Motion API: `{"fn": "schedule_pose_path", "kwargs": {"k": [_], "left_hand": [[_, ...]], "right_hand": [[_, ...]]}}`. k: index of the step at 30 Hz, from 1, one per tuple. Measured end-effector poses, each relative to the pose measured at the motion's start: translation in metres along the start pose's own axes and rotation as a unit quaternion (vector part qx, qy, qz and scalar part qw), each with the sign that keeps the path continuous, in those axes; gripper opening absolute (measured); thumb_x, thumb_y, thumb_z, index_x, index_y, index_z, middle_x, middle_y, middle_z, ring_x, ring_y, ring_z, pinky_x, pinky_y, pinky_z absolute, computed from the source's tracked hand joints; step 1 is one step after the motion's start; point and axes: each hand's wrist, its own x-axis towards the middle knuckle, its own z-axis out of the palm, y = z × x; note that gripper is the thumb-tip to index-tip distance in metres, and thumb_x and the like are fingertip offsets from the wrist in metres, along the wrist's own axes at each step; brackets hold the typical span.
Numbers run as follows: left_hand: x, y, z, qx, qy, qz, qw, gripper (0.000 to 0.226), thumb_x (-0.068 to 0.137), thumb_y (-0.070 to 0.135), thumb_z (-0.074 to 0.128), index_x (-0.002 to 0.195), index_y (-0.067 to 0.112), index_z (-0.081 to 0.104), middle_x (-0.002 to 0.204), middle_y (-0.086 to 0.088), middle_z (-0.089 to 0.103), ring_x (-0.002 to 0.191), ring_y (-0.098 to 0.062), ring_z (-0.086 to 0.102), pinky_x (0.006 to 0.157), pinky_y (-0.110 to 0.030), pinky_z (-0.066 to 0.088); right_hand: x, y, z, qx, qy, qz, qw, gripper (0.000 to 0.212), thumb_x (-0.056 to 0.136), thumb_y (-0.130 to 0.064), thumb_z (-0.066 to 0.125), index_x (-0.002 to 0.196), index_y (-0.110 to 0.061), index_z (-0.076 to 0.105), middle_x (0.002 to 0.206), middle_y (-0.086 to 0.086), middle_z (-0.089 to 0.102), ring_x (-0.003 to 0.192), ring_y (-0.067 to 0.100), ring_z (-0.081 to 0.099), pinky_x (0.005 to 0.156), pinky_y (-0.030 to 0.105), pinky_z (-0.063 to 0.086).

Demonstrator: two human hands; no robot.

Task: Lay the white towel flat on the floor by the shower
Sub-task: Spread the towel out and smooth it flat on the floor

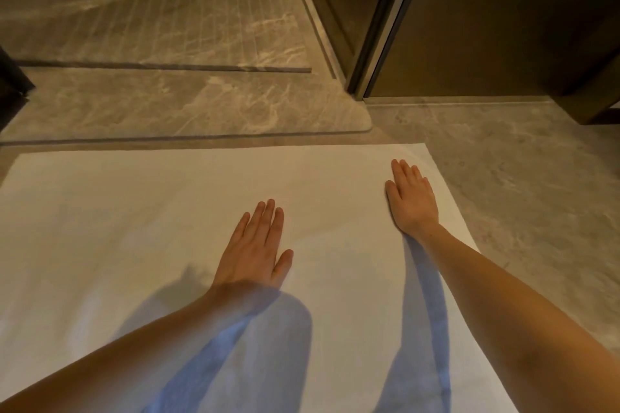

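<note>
The white towel (141, 245) lies spread out flat on the grey marble floor, filling the lower left and middle of the head view. Its far edge runs along the raised marble step (174, 107) of the shower. My left hand (255, 248) rests palm down on the towel's middle, fingers straight and together. Palm down too, my right hand (412, 198) presses near the towel's far right corner. Neither hand grips anything. Both forearms cast bluish shadows on the cloth.
Behind the step is the shower floor (151, 10) with grooved marble. A dark glass door with a metal frame (379, 43) stands at the upper right. Bare marble floor (523, 184) lies right of the towel. A dark object (11, 77) shows at the left edge.
</note>
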Motion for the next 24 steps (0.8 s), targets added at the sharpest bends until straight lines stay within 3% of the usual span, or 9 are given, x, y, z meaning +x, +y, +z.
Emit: {"fn": "schedule_pose_path", "kwargs": {"k": [3,6,12,24], "left_hand": [[0.002,0.001,-0.002,-0.005,-0.004,0.002,1.0,0.073,0.092,0.05,0.006,0.152,0.008,0.006,0.16,-0.011,-0.002,0.149,-0.024,-0.003,0.119,-0.036,-0.008],[0.024,0.002,-0.013,-0.02,0.018,0.022,0.999,0.073,0.092,0.048,0.014,0.15,0.006,0.026,0.158,-0.014,0.018,0.147,-0.029,0.015,0.118,-0.039,0.005],[0.093,0.009,-0.01,-0.025,-0.01,0.067,0.997,0.061,0.101,0.046,0.013,0.154,0.02,-0.002,0.162,0.002,-0.008,0.147,-0.014,-0.013,0.118,-0.033,-0.011],[0.097,0.001,0.002,-0.015,0.011,0.072,0.997,0.068,0.093,0.053,0.002,0.154,0.023,0.001,0.161,0.004,-0.005,0.147,-0.012,-0.011,0.12,-0.036,-0.007]], "right_hand": [[-0.002,-0.001,-0.001,-0.013,-0.004,-0.003,1.0,0.055,0.104,-0.037,0.02,0.156,-0.02,0.012,0.164,0.001,0.01,0.151,0.022,0.004,0.122,0.04,0.004],[-0.002,-0.001,0.001,-0.018,0.006,-0.002,1.0,0.055,0.104,-0.038,0.02,0.156,-0.021,0.012,0.164,0.001,0.01,0.151,0.021,0.004,0.122,0.04,0.004],[-0.001,0.001,0.001,-0.018,0.006,0.0,1.0,0.056,0.104,-0.039,0.02,0.156,-0.022,0.01,0.164,-0.001,0.009,0.151,0.019,0.004,0.122,0.038,0.003],[0.0,-0.005,-0.002,-0.008,-0.006,0.001,1.0,0.055,0.104,-0.037,0.022,0.156,-0.021,0.011,0.164,0.0,0.009,0.151,0.02,0.002,0.122,0.038,0.001]]}}
